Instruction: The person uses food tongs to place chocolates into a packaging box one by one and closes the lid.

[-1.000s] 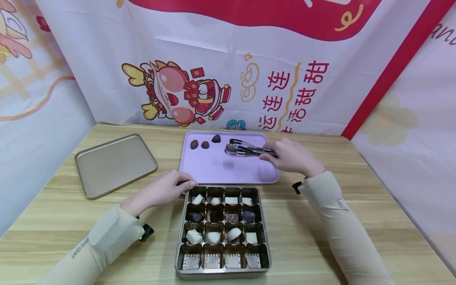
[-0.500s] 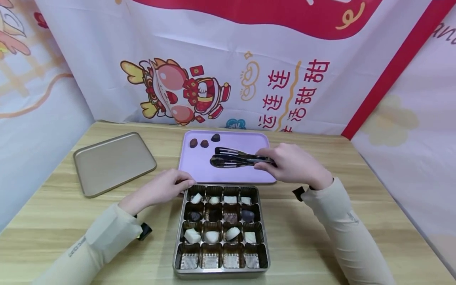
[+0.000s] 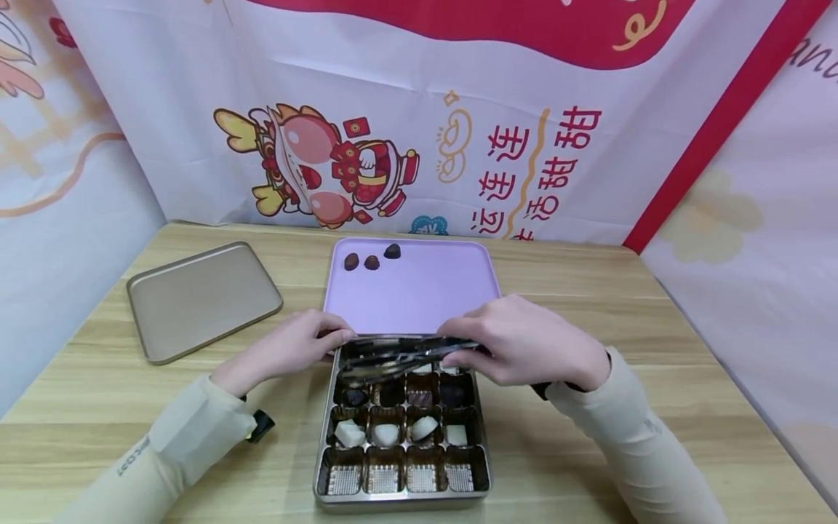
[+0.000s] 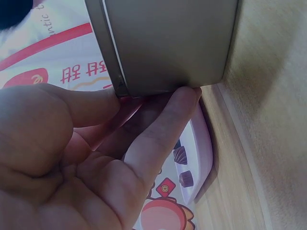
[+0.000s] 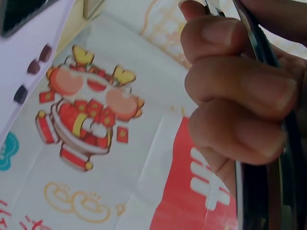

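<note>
My right hand [image 3: 527, 346] grips black tongs [image 3: 393, 359], which hang low over the far rows of a metal chocolate box [image 3: 402, 502]. Whether the tongs hold a chocolate cannot be made out. The right wrist view shows curled fingers [image 5: 235, 86] around their handles. With thumb and fingertips, my left hand [image 3: 294, 346] holds the box's far left corner; the left wrist view shows the contact at its edge. White chocolates [image 3: 386, 435] fill the third row, dark ones [image 3: 420, 397] the second. Empty cells [image 3: 382, 479] form the nearest row. The tongs partly cover the farthest row.
A lilac tray [image 3: 419, 291] lies directly behind the box, bearing three dark chocolates [image 3: 372, 263] near its far left corner. Farther left rests a bare bronze-coloured tray [image 3: 206, 298]. A printed cloth [image 3: 556, 44] hangs behind the wooden table [image 3: 655, 364].
My right hand has brought the tongs from over the lilac tray toward me, down over the box's far rows. My left hand stays at the box corner.
</note>
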{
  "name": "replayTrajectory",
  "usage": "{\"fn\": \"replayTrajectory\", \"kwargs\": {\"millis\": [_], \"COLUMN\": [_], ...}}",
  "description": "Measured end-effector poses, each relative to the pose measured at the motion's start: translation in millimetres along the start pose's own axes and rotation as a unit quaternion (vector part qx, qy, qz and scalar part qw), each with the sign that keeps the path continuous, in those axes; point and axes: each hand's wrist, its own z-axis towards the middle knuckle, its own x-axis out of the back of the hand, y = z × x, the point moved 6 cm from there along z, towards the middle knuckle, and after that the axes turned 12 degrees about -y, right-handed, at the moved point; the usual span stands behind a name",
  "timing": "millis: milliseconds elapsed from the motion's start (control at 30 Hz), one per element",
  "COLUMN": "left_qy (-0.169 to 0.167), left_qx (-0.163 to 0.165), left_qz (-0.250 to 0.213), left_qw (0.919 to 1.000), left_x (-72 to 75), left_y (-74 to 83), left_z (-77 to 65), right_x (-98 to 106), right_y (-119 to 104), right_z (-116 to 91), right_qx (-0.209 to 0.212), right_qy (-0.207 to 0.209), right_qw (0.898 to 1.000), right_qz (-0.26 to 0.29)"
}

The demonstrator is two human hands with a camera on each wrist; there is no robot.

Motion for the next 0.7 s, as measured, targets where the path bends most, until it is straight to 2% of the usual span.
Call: {"fn": "replayTrajectory", "kwargs": {"millis": [267,700], "left_qy": [0.001,0.002], "left_qx": [-0.003,0.005], "left_qz": [0.006,0.009], "left_qw": [1.0000,0.9999], "left_x": [0.7,0.3], "left_y": [0.4,-1.1], "left_z": [-0.4,0.0], "right_x": [-8,-24], "right_y": [-28,-44], "right_z": [10,18], "right_qx": [0.061,0.082], "right_qy": [-0.036,-0.077], "right_qw": [0.997,0.994], "right_qz": [0.003,-0.006]}}
